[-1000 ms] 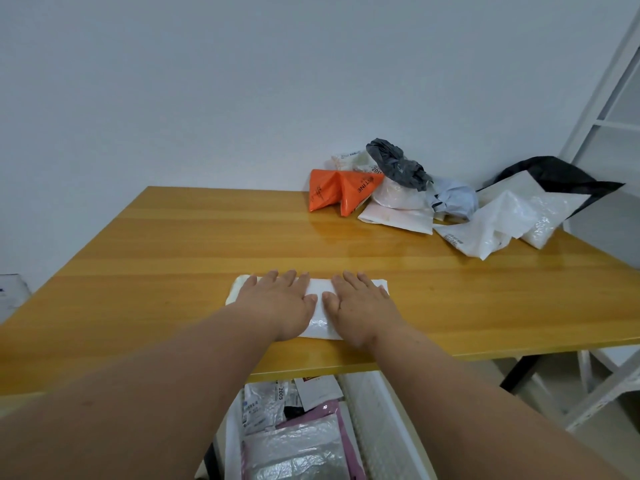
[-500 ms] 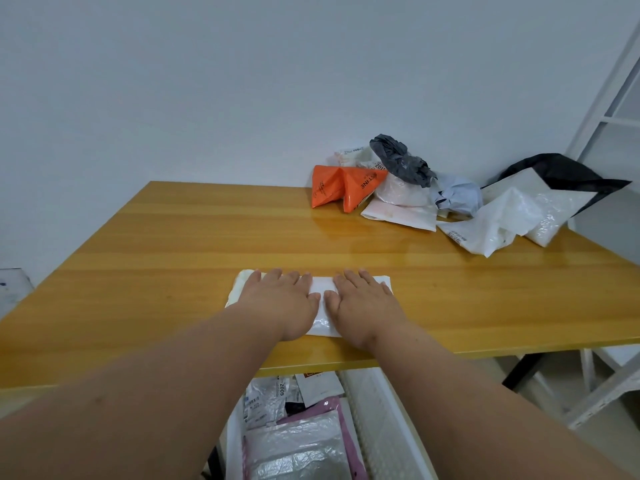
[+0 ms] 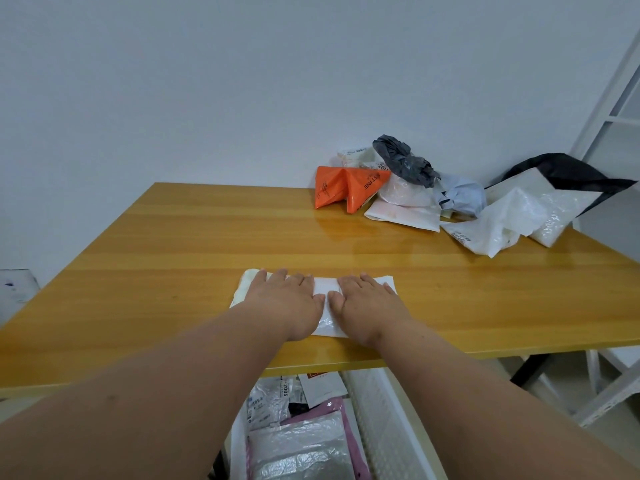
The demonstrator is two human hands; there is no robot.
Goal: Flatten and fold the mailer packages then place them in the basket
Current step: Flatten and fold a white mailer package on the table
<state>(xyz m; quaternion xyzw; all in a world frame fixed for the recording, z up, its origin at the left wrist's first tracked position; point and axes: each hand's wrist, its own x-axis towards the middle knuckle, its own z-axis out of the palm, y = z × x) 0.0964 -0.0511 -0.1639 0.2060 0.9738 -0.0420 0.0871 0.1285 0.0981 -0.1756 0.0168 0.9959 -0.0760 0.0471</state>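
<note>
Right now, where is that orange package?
In the head view, the orange mailer sits at the far right of the wooden table, against the wall, at the left end of the pile of crumpled mailers.

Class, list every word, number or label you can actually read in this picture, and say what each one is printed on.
"2005": on a label of a mailer in the basket under the table edge, printed sideways.
"TINE": end of a longer word on the orange mailer; its first letters are unclear.
White mailer in the pile: printed label, too small to read.
Mailer behind the orange one: label blurred, unreadable.
</note>
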